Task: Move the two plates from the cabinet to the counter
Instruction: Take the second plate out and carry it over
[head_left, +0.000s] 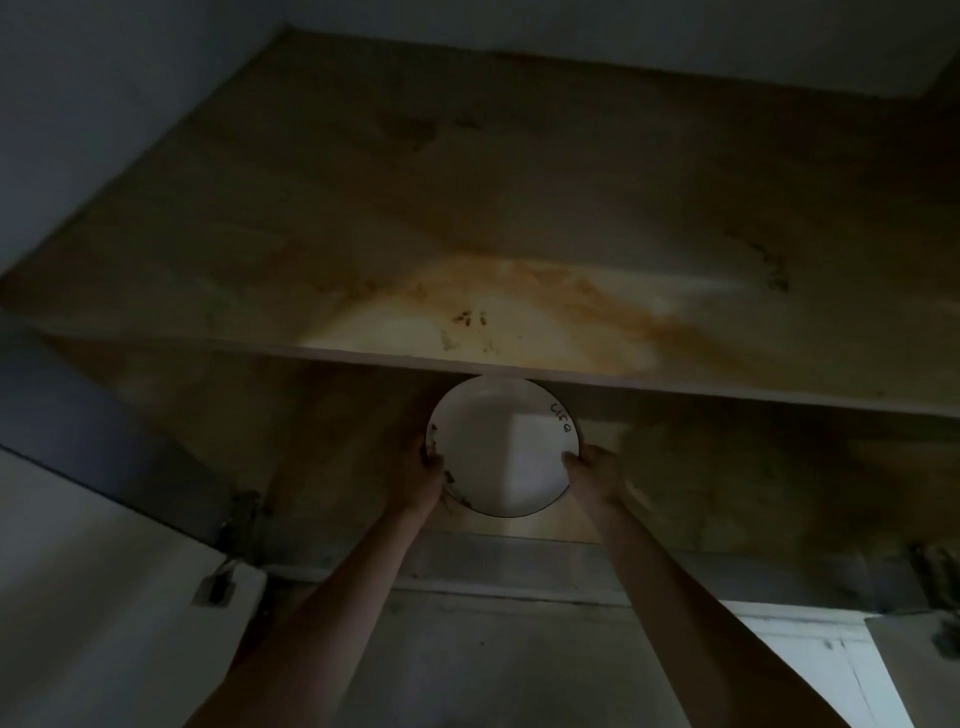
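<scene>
A round white plate (506, 447) with a thin dark rim and the word "Life" near its upper right edge is held up inside the dim cabinet, just below a stained shelf (519, 364). My left hand (428, 470) grips its left edge. My right hand (597, 470) grips its right edge. Both arms reach upward from the bottom of the view. The plate's top edge is partly hidden behind the shelf's front lip. I see only one plate.
The open cabinet door (104, 571) stands at the left with a hinge (241, 519) beside it. Another hinge (935, 571) is at the far right. A pale wall panel (821, 660) shows at lower right. The cabinet's lower front edge (519, 577) runs between my arms.
</scene>
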